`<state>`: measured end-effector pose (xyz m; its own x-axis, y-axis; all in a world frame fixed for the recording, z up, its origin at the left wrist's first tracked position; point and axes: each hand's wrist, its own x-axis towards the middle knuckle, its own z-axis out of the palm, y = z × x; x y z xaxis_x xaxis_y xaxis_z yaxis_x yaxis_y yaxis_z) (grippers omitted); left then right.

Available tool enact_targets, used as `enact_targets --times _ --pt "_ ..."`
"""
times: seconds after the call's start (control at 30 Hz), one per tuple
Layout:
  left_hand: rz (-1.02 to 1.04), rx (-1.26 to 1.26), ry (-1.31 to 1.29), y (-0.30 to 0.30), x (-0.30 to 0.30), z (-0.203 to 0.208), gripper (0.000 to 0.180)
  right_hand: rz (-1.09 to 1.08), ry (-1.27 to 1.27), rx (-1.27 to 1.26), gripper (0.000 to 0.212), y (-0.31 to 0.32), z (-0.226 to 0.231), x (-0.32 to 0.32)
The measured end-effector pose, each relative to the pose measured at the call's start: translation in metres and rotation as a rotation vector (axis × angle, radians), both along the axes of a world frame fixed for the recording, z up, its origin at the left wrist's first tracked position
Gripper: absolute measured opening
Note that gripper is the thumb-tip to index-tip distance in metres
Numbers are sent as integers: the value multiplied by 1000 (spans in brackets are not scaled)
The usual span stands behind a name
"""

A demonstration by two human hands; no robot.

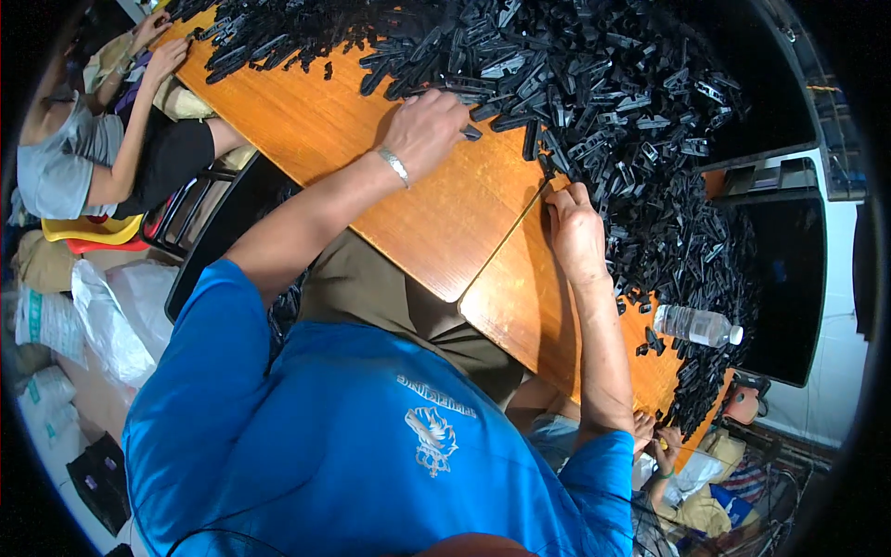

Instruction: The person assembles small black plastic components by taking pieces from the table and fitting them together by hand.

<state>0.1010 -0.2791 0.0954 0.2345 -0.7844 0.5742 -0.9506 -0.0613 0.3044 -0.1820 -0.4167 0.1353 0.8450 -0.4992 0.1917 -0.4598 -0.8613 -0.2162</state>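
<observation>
A big heap of black plastic parts (613, 111), many of them long and clip-like, covers the far side of the wooden table (436, 223). At the heap's near edge my left hand (427, 135) is closed around a black plastic piece (471, 134), whose end juts out by the thumb. My right hand (575, 227) hangs over the table seam, its fingers bent together in a pinch. Just beyond those fingertips lies a small dark part (548, 174). What the right fingers hold, if anything, is hidden by the hand.
A clear plastic bottle (698, 326) lies on its side by the heap at the right. Another person (70, 167) sits at the table's far left, hands near the parts. Further hands (664, 446) show at the lower right. White plastic bags (116, 311) are at the left.
</observation>
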Motion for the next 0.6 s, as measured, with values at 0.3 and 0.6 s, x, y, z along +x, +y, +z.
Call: enact_targets --times 0.3,0.6 --pt "-79 5 29 44 -32 1 29 115 50 -54 36 14 6 1" --pt "-167 88 0 69 -70 11 31 -4 -48 -20 31 18 2 -3"
